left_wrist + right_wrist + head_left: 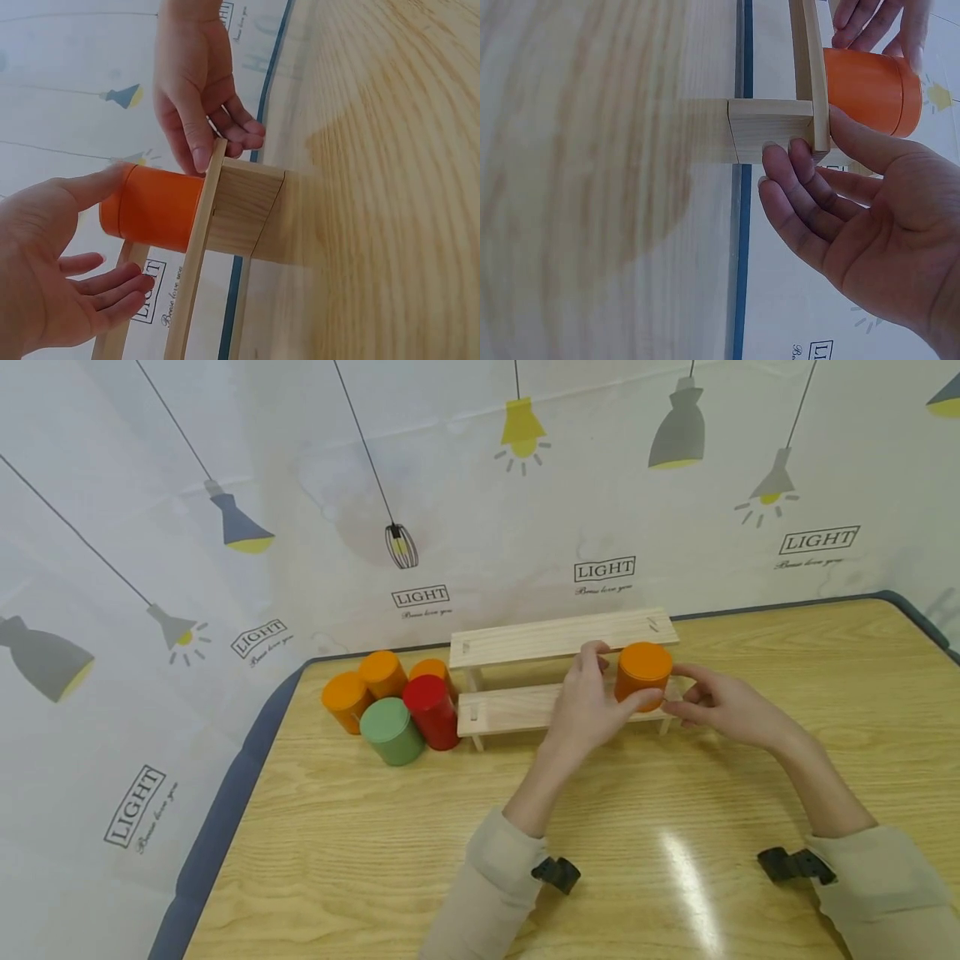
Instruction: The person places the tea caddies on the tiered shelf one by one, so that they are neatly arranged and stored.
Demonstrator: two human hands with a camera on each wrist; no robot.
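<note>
An orange canister [643,672] with a lid stands upright at the right end of the lower wooden shelf [513,708]. My left hand [588,706] is at its left side, the thumb lying against the canister close to the lid. The other left fingers are loosely bent and spread beside it, apart from the canister in the left wrist view. On the opposite side is my right hand [723,702]. Its thumb tip is by the canister's base at the shelf board's end, and its fingers [802,225] hang relaxed near the shelf's leg [769,131].
Left of the shelf stand several canisters: a green one [392,732], a red one [433,714] and orange ones [347,700] behind. A higher shelf board [562,639] runs behind the lower one. A printed cloth [487,527] hangs behind the wooden table [360,868].
</note>
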